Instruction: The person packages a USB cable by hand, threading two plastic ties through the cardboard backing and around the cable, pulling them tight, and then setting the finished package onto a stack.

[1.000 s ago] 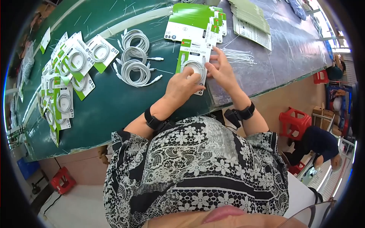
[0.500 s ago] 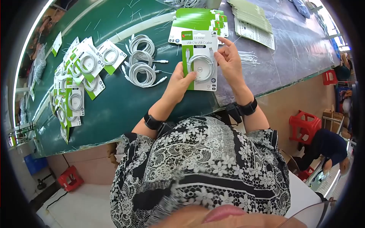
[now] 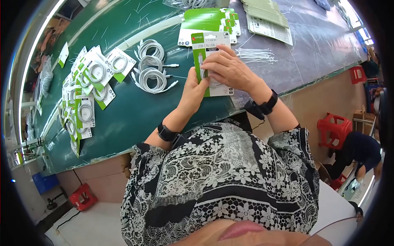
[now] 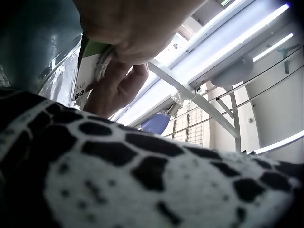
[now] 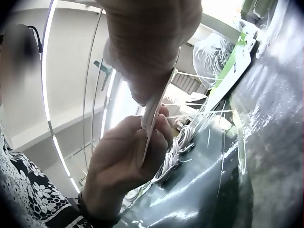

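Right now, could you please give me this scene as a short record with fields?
Left hand: grips the cable card by its left side
Right hand: lies across the card's front, partly covering it
Left of the hands: loose coiled cables, then a pile of carded cables
Beyond the held card: overlapping green-and-white cards
Beyond the right hand: thin white strips
Surface: worktable, green and greyish

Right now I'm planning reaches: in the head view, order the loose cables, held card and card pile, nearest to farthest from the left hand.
1. Held card: in left hand
2. Loose cables: to its left
3. Card pile: farther left
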Motion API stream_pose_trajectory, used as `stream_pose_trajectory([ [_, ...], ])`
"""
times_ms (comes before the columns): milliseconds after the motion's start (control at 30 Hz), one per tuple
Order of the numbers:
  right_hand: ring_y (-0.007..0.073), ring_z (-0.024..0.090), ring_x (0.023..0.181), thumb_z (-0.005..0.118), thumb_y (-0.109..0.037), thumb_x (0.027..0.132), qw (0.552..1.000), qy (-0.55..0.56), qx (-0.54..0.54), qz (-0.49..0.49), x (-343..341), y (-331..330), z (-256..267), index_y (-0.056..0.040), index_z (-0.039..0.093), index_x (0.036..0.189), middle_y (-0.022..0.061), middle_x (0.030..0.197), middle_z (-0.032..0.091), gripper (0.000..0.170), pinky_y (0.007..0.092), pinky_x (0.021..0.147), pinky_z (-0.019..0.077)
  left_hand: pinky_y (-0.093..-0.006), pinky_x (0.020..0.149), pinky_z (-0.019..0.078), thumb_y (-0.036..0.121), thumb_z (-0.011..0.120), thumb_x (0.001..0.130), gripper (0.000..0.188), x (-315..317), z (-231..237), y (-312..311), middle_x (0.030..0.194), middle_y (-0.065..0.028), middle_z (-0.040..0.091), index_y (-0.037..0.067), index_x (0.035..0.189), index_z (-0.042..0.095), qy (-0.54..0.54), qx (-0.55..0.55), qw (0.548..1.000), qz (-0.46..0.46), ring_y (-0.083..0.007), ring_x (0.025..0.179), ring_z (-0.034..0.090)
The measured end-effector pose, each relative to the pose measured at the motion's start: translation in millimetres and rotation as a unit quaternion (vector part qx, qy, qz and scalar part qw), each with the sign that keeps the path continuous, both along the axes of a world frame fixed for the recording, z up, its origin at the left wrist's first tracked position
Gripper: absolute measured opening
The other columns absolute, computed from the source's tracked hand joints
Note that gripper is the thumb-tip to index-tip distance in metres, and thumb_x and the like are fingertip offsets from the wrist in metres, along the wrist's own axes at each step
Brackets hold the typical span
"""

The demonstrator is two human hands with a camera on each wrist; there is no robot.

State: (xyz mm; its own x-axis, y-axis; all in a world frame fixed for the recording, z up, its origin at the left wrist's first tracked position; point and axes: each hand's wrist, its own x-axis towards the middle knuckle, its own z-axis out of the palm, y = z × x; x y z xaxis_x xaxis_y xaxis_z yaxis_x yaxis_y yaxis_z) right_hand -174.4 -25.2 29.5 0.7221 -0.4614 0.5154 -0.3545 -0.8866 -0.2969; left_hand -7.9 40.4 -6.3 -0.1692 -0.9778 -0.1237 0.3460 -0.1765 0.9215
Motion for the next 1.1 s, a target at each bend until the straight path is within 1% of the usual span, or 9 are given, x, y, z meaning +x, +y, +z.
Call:
stream_pose_trajectory([
  [167,0.0235,0.055,0.094,0.073,-0.01,0.068,0.99,-0.129,0.034,-0.049,13.6,-7.0,-9.6,-0.0112,0.063,0.092,0.0029,0.094,0.058,0.026,0.0394,0.095,0.0376,-0.0274,0.081,0.0479,0.004,0.05,0.092,0.029,8.0,-3.0,1.6,0.107,-0.0088,0.053,0.001,0.119,0.04,-0.067,-0.033,0.997,0.013,-0.0129,0.096,0.055],
  [433,0.023,0.053,0.081,0.073,-0.006,0.067,0.995,-0.087,-0.011,-0.055,19.9,-7.9,4.4,-0.0105,0.061,0.083,0.003,0.08,0.054,0.021,0.0347,0.082,0.0383,-0.0324,0.068,0.0467,0.007,0.055,0.089,0.024,14.6,-14.5,-1.4,0.085,-0.0138,0.058,0.0,0.109,0.044,-0.233,-0.153,0.958,0.074,-0.0225,0.078,0.059],
  [667,0.0236,0.054,0.087,0.073,-0.007,0.067,0.989,-0.062,-0.032,-0.132,22.6,-6.3,7.1,-0.0106,0.06,0.083,0.0034,0.085,0.057,0.021,0.0388,0.092,0.0335,-0.0351,0.066,0.0463,0.008,0.056,0.089,0.025,18.9,-15.2,0.4,0.083,-0.0149,0.058,0.001,0.109,0.044,-0.208,-0.19,0.952,0.118,-0.0256,0.075,0.059],
  [767,0.0257,0.051,0.101,0.074,-0.012,0.067,0.986,0.013,-0.058,-0.158,25.2,-7.1,7.1,-0.0105,0.061,0.093,0.0053,0.095,0.059,0.029,0.0422,0.101,0.0284,-0.0341,0.071,0.047,0.01,0.057,0.088,0.026,25.1,-10.3,-0.6,0.084,-0.0137,0.057,0.001,0.11,0.045,-0.34,-0.155,0.919,0.126,-0.0239,0.078,0.059],
  [867,0.0297,0.048,0.11,0.073,-0.016,0.074,0.984,-0.076,-0.021,-0.157,29.1,-1.7,27.7,-0.0102,0.061,0.106,0.0083,0.105,0.058,0.035,0.0424,0.101,0.0285,-0.0336,0.073,0.0471,0.011,0.059,0.087,0.03,62.7,-10.1,-9.9,0.086,-0.0129,0.057,0.0,0.111,0.045,-0.291,-0.245,0.911,0.159,-0.0214,0.081,0.057],
  [967,0.0291,0.052,0.105,0.068,-0.011,0.081,0.971,-0.144,-0.017,-0.189,23.0,-0.7,37.3,-0.006,0.06,0.109,0.0097,0.105,0.06,0.03,0.039,0.093,0.0386,-0.0344,0.072,0.0469,0.013,0.062,0.085,0.032,120.4,23.8,-25.1,0.087,-0.0125,0.057,0.0,0.109,0.046,-0.043,-0.076,0.962,0.258,-0.0205,0.081,0.056],
  [1033,0.0272,0.055,0.099,0.066,-0.009,0.082,0.974,-0.133,0.076,-0.168,7.4,-4.7,18.1,-0.0042,0.06,0.108,0.0105,0.103,0.061,0.027,0.0366,0.088,0.0417,-0.0352,0.07,0.0468,0.014,0.063,0.084,0.031,196.3,14.5,-41.4,0.087,-0.0132,0.057,-0.001,0.106,0.047,-0.205,-0.092,0.91,0.349,-0.0214,0.079,0.056],
  [1067,0.0253,0.058,0.093,0.064,-0.006,0.083,0.967,-0.115,0.171,-0.15,2.3,-5.1,4.9,-0.0025,0.06,0.107,0.0112,0.101,0.062,0.025,0.0341,0.083,0.0448,-0.0371,0.07,0.0469,0.016,0.062,0.085,0.029,226.5,23.7,-41.6,0.086,-0.0137,0.058,-0.001,0.103,0.048,-0.371,-0.103,0.823,0.417,-0.023,0.077,0.056],
  [1100,0.0253,0.058,0.093,0.064,-0.006,0.083,0.968,-0.118,0.169,-0.146,-0.8,-1.8,-10.7,-0.0025,0.06,0.107,0.0112,0.101,0.062,0.025,0.0341,0.083,0.0448,-0.0389,0.07,0.0468,0.016,0.063,0.084,0.03,255.3,27.1,-40.6,0.086,-0.0147,0.058,-0.001,0.103,0.048,-0.396,-0.176,0.78,0.452,-0.0244,0.076,0.056],
])
